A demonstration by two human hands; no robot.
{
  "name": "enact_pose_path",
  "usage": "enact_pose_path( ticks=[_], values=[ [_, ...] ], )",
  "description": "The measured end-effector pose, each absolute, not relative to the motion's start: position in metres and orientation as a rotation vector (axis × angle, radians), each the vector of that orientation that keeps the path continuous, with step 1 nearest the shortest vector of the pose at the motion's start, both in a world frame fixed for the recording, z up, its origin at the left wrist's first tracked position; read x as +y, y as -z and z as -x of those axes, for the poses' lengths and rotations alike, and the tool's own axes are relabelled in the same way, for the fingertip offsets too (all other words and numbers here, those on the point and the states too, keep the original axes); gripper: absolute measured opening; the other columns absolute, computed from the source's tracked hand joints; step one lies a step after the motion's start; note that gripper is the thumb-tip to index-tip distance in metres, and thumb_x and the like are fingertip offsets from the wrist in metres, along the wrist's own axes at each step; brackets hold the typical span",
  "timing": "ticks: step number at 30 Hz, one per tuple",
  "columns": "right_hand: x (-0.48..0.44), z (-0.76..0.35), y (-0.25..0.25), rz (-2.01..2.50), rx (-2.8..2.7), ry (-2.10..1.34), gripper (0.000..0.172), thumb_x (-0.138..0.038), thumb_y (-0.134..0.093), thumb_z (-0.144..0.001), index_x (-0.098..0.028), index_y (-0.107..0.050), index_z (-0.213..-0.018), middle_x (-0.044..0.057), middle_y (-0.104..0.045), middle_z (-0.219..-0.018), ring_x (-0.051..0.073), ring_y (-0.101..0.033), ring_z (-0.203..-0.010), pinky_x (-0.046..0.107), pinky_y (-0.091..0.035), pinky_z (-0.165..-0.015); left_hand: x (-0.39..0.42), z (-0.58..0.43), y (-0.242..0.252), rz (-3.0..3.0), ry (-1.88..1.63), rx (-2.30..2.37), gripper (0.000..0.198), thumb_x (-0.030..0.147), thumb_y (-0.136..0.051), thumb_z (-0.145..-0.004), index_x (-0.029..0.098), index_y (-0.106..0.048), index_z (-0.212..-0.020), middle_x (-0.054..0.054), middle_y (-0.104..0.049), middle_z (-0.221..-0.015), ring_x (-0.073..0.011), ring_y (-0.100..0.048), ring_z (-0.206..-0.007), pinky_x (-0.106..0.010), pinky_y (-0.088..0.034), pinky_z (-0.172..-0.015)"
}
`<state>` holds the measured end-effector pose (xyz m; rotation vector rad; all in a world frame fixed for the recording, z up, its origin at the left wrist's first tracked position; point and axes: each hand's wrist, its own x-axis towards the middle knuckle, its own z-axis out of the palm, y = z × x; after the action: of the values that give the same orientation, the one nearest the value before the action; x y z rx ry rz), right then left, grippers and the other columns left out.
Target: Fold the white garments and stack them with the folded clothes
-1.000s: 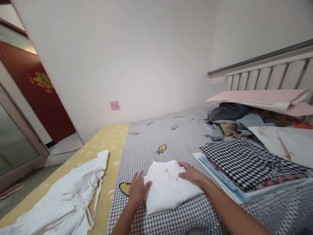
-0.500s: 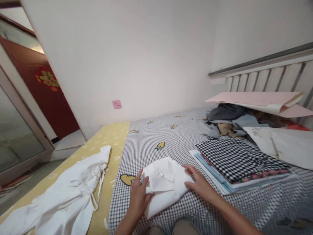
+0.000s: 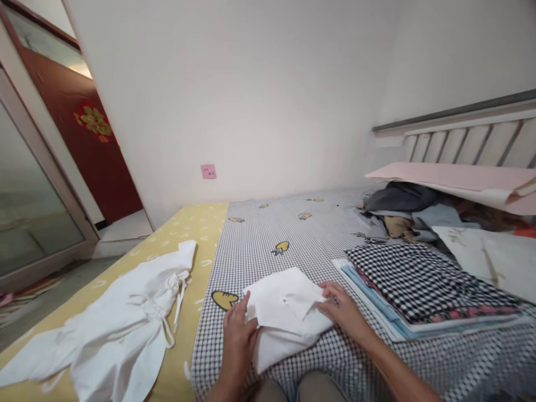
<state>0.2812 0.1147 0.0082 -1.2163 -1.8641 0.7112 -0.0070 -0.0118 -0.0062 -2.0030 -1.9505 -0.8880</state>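
A folded white garment [image 3: 288, 301] lies on the checked bed cover in front of my knees, its top flap spread over the bundle with a small dark mark in the middle. On its left edge, my left hand [image 3: 240, 332] grips the cloth between thumb and fingers. My right hand [image 3: 341, 312] pinches the flap's right corner, fingertips pressed together. Another white garment [image 3: 129, 318] with tie strings lies loosely spread on the yellow cover to the left.
A stack of folded clothes [image 3: 414, 285], black-and-white checked on top, lies right of my right hand. Behind it are rumpled clothes [image 3: 397, 198] under a pink sheet [image 3: 456, 176]. A white wall [image 3: 272, 100] bounds the bed's far side; a radiator [image 3: 469, 142] stands at right.
My right hand has closed on the flap's corner and drawn it rightward, so the flap lies wider and flatter. My left hand stays at the left edge. The view has shifted slightly.
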Motion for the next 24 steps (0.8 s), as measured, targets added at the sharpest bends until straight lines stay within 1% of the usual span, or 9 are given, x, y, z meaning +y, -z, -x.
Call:
enact_pose_path(
  ticks=[2,4,7,10,13,16,19,22,24],
  values=[
    [0.076,-0.300,-0.001,1.127,-1.766,-0.834,0.017,-0.038,-0.065,-0.071,-0.025,-0.055,-0.075,0.005,-0.069,-0.097,0.026,-0.061,-0.100,0.036,-0.047,-0.094,-0.038,0.011,-0.002,2.203,0.900,-1.707,0.033,0.016,-0.046,-0.094,0.030,-0.075,-0.103,-0.007,-0.074,-0.120,-0.0221,-0.066,-0.109,-0.042,-0.051,-0.096],
    [0.036,-0.316,0.012,1.095,-1.689,-0.912,0.022,-0.043,-0.068,-0.069,-0.025,-0.057,-0.071,0.005,-0.070,-0.088,0.026,-0.062,-0.092,0.036,-0.049,-0.089,-0.066,0.015,-0.009,2.344,0.865,-1.471,0.036,0.013,-0.043,-0.097,0.030,-0.070,-0.114,-0.002,-0.077,-0.104,-0.0163,-0.069,-0.094,-0.033,-0.052,-0.090],
    [-0.015,-0.336,0.034,1.127,-1.794,-0.896,0.017,-0.039,-0.065,-0.071,-0.025,-0.060,-0.064,0.010,-0.074,-0.096,0.031,-0.063,-0.102,0.043,-0.048,-0.094,-0.101,0.016,-0.013,2.427,0.771,-1.217,0.030,0.013,-0.046,-0.098,0.025,-0.065,-0.118,-0.002,-0.077,-0.104,-0.0142,-0.068,-0.092,-0.031,-0.051,-0.091],
    [-0.048,-0.357,0.050,1.152,-2.025,-0.805,0.012,-0.028,-0.055,-0.075,-0.025,-0.065,-0.069,0.009,-0.076,-0.099,0.032,-0.065,-0.106,0.050,-0.047,-0.097,-0.128,0.010,-0.008,2.478,0.689,-1.148,0.018,0.018,-0.054,-0.097,0.024,-0.067,-0.106,-0.002,-0.077,-0.102,-0.0151,-0.068,-0.089,-0.032,-0.051,-0.088],
    [-0.058,-0.380,0.052,1.198,-2.063,-0.694,0.021,-0.021,-0.046,-0.076,-0.025,-0.067,-0.077,0.008,-0.077,-0.102,0.029,-0.068,-0.103,0.047,-0.051,-0.093,-0.150,0.008,-0.002,2.578,0.656,-1.258,0.014,0.030,-0.058,-0.096,0.027,-0.067,-0.105,-0.001,-0.077,-0.107,-0.0158,-0.070,-0.094,-0.031,-0.053,-0.087],
    [-0.045,-0.388,0.039,1.249,-1.954,-0.534,0.024,-0.022,-0.044,-0.082,-0.025,-0.067,-0.087,0.007,-0.076,-0.096,0.026,-0.071,-0.093,0.041,-0.055,-0.084,-0.158,0.018,-0.006,2.525,0.868,-1.483,0.021,0.033,-0.048,-0.100,0.027,-0.068,-0.105,-0.001,-0.078,-0.098,-0.0144,-0.071,-0.088,-0.027,-0.054,-0.079],
    [-0.018,-0.358,0.016,1.185,-1.954,-0.273,0.026,-0.021,-0.044,-0.087,-0.024,-0.067,-0.097,0.008,-0.075,-0.101,0.026,-0.069,-0.098,0.044,-0.054,-0.089,-0.133,0.028,-0.017,2.140,1.019,-1.608,0.025,0.027,-0.045,-0.100,0.024,-0.070,-0.101,-0.003,-0.078,-0.093,-0.0178,-0.071,-0.086,-0.031,-0.055,-0.079],
    [0.014,-0.299,-0.003,1.053,-2.113,-0.099,0.029,-0.017,-0.049,-0.089,-0.025,-0.068,-0.109,0.010,-0.069,-0.121,0.028,-0.062,-0.115,0.050,-0.046,-0.102,-0.084,0.022,-0.024,1.892,0.891,-1.680,0.024,0.025,-0.047,-0.098,0.022,-0.069,-0.107,-0.010,-0.075,-0.111,-0.0246,-0.070,-0.101,-0.042,-0.054,-0.089],
    [0.035,-0.260,-0.007,1.001,-2.273,-0.094,0.038,-0.015,-0.055,-0.086,-0.027,-0.065,-0.121,0.010,-0.063,-0.136,0.029,-0.053,-0.129,0.055,-0.036,-0.112,-0.049,0.010,-0.026,1.909,0.772,-1.728,0.024,0.022,-0.048,-0.097,0.022,-0.067,-0.111,-0.013,-0.070,-0.126,-0.0274,-0.064,-0.117,-0.050,-0.049,-0.100]
  ],
)
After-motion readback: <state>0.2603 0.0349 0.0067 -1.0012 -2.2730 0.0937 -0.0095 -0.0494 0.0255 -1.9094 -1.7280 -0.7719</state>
